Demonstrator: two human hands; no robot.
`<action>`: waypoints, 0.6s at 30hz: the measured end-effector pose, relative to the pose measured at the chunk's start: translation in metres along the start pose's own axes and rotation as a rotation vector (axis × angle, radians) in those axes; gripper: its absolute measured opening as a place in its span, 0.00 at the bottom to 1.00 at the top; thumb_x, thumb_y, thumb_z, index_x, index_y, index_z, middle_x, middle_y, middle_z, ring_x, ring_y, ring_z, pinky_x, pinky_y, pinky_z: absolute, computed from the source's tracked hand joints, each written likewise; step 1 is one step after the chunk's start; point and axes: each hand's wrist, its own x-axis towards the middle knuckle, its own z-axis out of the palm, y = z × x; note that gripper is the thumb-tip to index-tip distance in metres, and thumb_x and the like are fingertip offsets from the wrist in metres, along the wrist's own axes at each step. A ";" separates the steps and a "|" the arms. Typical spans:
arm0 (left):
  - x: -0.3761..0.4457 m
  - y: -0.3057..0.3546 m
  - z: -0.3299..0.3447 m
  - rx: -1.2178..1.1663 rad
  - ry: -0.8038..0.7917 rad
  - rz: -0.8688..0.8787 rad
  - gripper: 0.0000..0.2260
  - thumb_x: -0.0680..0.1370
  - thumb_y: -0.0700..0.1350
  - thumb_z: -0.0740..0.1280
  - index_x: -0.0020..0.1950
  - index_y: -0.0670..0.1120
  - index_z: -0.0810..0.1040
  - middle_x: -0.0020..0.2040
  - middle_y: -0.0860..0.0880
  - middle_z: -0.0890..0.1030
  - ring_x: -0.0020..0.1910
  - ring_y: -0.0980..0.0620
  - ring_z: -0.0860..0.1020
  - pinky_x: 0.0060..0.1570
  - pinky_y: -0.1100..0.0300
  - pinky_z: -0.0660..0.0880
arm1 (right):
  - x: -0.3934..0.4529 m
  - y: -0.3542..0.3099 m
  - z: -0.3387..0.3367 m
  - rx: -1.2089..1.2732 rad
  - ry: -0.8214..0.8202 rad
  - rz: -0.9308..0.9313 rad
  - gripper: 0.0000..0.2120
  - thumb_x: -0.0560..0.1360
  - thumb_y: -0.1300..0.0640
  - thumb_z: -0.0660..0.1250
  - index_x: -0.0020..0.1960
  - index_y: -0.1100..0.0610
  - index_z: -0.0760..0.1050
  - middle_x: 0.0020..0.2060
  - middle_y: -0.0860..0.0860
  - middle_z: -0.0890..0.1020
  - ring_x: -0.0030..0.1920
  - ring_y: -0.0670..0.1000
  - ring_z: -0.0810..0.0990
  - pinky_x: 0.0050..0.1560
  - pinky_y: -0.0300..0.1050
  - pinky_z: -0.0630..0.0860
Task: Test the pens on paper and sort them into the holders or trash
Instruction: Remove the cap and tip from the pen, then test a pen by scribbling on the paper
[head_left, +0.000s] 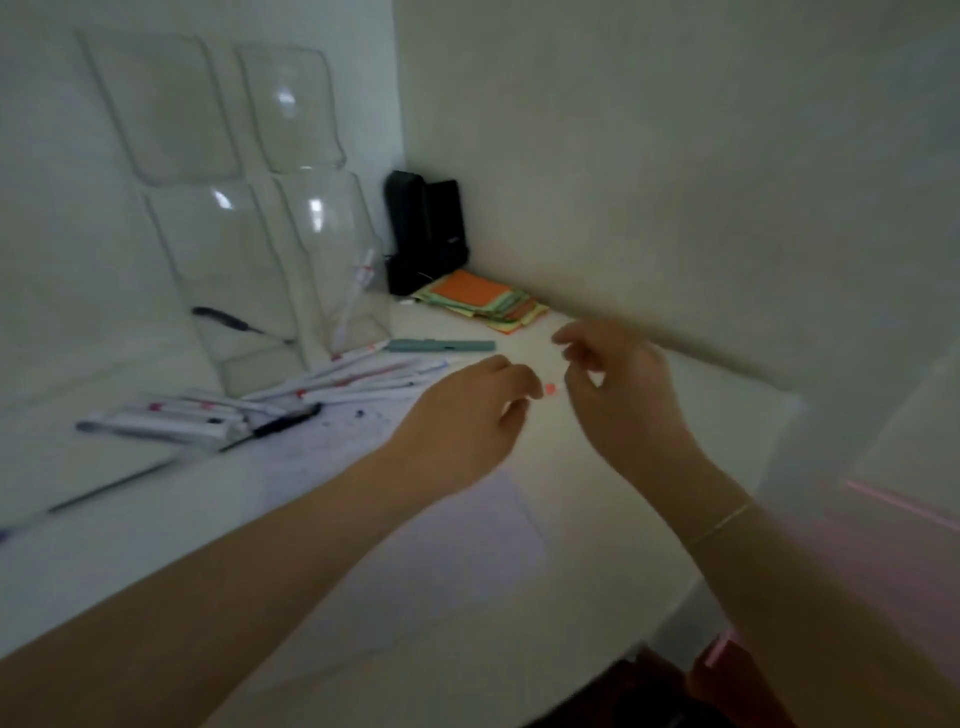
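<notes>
Sticky notes (485, 301) by black box (423, 234) in corner.

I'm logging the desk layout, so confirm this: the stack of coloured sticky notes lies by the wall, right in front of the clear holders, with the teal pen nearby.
Not quite. In the head view the stack of coloured sticky notes lies by the wall in front of the black object in the corner, not the clear holders, which stand further left. The teal pen does lie nearby.
</notes>
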 end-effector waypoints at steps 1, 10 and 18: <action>-0.006 -0.020 -0.011 0.027 0.010 -0.043 0.09 0.77 0.39 0.62 0.53 0.47 0.79 0.49 0.48 0.79 0.48 0.48 0.78 0.49 0.52 0.73 | 0.005 -0.006 0.017 -0.065 -0.131 -0.014 0.19 0.69 0.70 0.61 0.56 0.58 0.77 0.49 0.55 0.79 0.47 0.52 0.77 0.53 0.47 0.74; -0.079 -0.129 -0.049 0.125 0.025 -0.223 0.06 0.76 0.42 0.63 0.49 0.48 0.79 0.45 0.50 0.78 0.41 0.50 0.77 0.39 0.59 0.73 | 0.031 -0.008 0.097 -1.012 -0.750 -0.124 0.14 0.81 0.51 0.53 0.64 0.54 0.67 0.60 0.52 0.74 0.61 0.53 0.74 0.59 0.46 0.67; -0.088 -0.134 -0.050 -0.058 0.221 -0.254 0.14 0.77 0.57 0.61 0.59 0.52 0.73 0.45 0.58 0.75 0.42 0.60 0.74 0.42 0.65 0.73 | 0.057 -0.096 0.109 0.310 -0.189 0.216 0.06 0.73 0.63 0.67 0.49 0.60 0.73 0.40 0.54 0.78 0.44 0.56 0.81 0.47 0.49 0.79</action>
